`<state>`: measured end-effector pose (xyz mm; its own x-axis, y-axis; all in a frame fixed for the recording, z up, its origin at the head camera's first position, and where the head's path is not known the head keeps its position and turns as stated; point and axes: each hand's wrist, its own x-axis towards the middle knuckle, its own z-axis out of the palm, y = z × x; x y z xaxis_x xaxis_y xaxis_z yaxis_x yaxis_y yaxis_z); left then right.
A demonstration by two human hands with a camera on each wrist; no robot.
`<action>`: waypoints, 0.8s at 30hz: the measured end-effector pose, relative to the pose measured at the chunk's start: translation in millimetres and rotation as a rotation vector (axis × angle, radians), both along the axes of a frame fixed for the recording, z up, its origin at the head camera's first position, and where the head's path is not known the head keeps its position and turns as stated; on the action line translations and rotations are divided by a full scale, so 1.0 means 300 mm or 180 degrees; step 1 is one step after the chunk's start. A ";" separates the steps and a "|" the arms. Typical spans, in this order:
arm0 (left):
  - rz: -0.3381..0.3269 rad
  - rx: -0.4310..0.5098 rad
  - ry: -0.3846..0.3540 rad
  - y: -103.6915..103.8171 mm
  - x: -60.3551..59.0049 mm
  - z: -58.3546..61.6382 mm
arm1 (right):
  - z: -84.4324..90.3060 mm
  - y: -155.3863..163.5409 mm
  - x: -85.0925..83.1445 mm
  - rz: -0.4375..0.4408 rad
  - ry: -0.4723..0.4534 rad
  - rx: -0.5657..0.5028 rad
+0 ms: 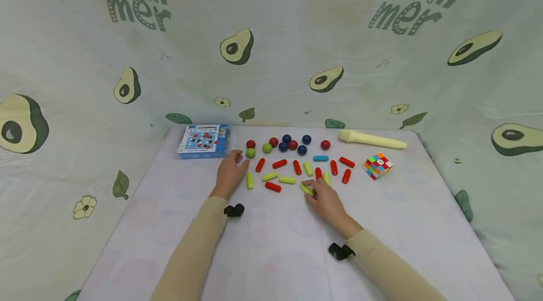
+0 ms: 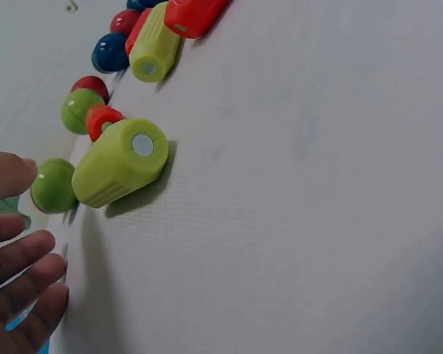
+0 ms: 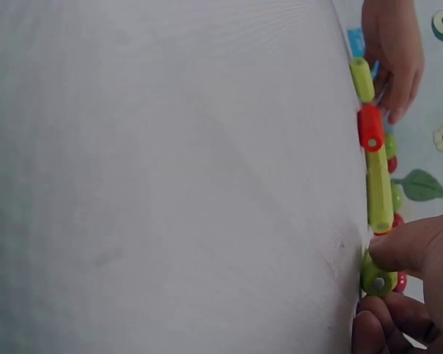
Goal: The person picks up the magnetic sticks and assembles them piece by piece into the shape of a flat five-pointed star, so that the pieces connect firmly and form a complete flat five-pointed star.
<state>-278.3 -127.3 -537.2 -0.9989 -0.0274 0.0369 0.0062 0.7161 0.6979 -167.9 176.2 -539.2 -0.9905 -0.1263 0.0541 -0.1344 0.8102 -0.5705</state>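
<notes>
My right hand [image 1: 326,201] pinches a yellow-green magnetic rod [image 1: 307,189] between thumb and fingers, low over the table. In the right wrist view, the thumb lies on one side of that rod [image 3: 378,280] and the fingers on the other. My left hand [image 1: 229,174] holds nothing; its fingers are loosely spread beside a green ball [image 1: 250,153]. Close to it, another yellow-green rod [image 1: 250,181] lies on the table, seen large in the left wrist view. Several red rods [image 1: 279,163] and yellow-green rods lie between the hands and beyond, with one blue rod [image 1: 320,158].
Dark blue balls [image 1: 302,150], red balls [image 1: 325,145] and green balls sit behind the rods. A blue boxed set [image 1: 204,141] lies at the back left. At the back right are a cream microphone-shaped stick [image 1: 373,139] and a puzzle cube [image 1: 377,166]. A printed cloth [image 1: 280,18] hangs behind.
</notes>
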 end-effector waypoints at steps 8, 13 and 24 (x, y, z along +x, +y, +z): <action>0.0116 0.0115 -0.0059 0.018 -0.033 0.020 | -0.008 -0.007 -0.005 0.0037 0.0011 -0.0056; 0.0193 0.0129 -0.0037 0.038 -0.062 0.008 | -0.015 -0.004 -0.009 0.0055 0.0027 -0.0074; 0.0139 -0.0030 0.0090 0.064 -0.088 -0.005 | -0.017 0.008 -0.010 0.0035 0.0038 -0.0040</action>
<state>-304.7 -108.2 -538.6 -0.9954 -0.0705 0.0655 -0.0058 0.7227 0.6911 -171.0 178.6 -544.4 -0.9884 -0.1363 0.0677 -0.1502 0.8015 -0.5788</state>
